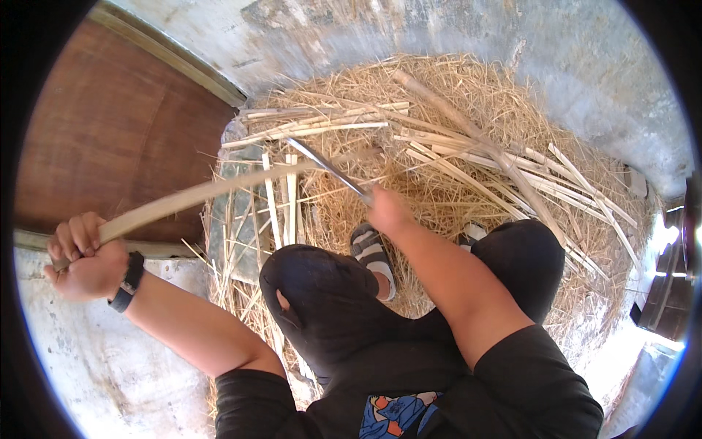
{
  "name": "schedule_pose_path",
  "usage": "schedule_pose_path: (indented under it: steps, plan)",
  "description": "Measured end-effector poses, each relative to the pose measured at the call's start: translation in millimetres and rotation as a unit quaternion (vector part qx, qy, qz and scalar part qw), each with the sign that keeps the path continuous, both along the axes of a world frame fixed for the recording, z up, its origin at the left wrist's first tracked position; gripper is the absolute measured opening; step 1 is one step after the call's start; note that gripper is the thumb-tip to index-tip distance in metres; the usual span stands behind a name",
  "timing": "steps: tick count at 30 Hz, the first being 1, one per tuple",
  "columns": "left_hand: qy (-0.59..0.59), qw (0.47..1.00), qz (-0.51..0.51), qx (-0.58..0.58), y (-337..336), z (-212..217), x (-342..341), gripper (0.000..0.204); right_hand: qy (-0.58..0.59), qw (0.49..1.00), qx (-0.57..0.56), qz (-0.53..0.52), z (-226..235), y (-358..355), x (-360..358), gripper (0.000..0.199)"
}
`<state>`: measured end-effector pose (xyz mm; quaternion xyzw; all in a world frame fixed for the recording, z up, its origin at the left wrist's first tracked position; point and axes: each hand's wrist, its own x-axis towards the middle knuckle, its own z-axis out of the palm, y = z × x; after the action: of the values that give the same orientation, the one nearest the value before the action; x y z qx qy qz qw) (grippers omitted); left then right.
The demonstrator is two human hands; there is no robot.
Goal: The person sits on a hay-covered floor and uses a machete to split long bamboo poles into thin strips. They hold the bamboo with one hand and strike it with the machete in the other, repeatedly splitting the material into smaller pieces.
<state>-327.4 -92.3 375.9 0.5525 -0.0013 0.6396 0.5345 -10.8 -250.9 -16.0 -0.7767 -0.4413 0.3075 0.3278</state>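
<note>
My left hand [89,256], raised at the far left, is closed round one end of a long flat bamboo strip [190,196]. The strip slants up and to the right, over the straw, and its far end is blurred. In the middle, my right hand [387,210] is closed on the handle of a long-bladed knife [329,167]; the fingers hide most of the handle. The blade points up and left and crosses the strip; I cannot tell how deeply it bites, if at all.
Loose straw and shavings [468,95] cover the floor. Split bamboo strips [322,128] lie at the back left, more strips [556,183] at the right, with a thick bamboo pole [461,124] across them. A brown wooden panel [117,124] stands left; a plastered wall [585,66] curves behind. My knees flank the middle.
</note>
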Motion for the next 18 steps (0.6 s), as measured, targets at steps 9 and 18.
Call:
schedule_pose_path:
  steps: [9,18]
  plan:
    - [-0.019,0.991,0.129,0.032,-2,-8,7,0.076,0.035,0.999,0.021,0.027,9,-2,-7,0.040]
    - [-0.016,0.997,0.051,0.054,1,28,4,0.073,0.008,0.999,-0.010,0.035,72,-18,-5,0.034]
